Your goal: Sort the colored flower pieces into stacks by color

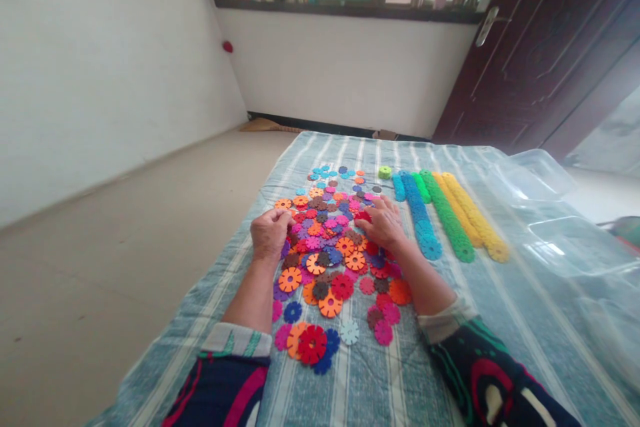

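Observation:
A heap of flat plastic snowflake discs (327, 250) in red, orange, pink, purple, blue and brown lies spread on a blue-green striped cloth (360, 373). My left hand (270, 233) rests at the heap's left edge, fingers curled into a loose pinch; what they hold is hidden. My right hand (383, 221) sits on the heap's right side, fingers closed on a red disc (363, 217). To the right lie long rows of stacked discs: blue (420, 217), green (447, 220) and yellow (473, 217).
A single green disc (385, 172) lies beyond the heap. Clear plastic tubs (545, 177) stand at the cloth's right side. Bare floor (100, 253) runs along the left, with a white wall, a window sill and a dark wooden door (540, 47) behind.

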A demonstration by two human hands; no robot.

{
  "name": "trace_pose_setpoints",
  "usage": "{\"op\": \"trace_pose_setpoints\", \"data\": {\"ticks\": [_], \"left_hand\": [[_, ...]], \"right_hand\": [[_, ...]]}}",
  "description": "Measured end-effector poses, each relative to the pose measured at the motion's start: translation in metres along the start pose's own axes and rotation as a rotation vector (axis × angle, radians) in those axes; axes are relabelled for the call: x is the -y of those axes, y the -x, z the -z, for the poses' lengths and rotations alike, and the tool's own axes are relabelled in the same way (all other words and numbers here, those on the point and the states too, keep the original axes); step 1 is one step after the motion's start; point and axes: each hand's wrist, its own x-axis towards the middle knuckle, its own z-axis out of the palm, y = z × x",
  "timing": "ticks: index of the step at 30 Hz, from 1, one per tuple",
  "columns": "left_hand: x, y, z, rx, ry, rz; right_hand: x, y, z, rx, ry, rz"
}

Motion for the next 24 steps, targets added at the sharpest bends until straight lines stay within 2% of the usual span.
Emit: {"op": "trace_pose_setpoints", "data": {"ticks": [10, 18, 24], "left_hand": [[0.0035, -0.0016, -0.0007, -0.006, -0.022, -0.027], [-0.0010, -0.0002, -0.0009, 0.001, -0.041, -0.035], [0.0011, -0.0020, -0.0013, 0.002, -0.029, -0.033]], "right_hand": [[-0.0069, -0.0026, -0.0075, -0.104, -0.134, 0.037], [-0.0055, -0.0043, -0.0109, -0.205, -0.326, 0.069], [0.0007, -0.0014, -0.0072, -0.262, -0.518, -0.016]]}}
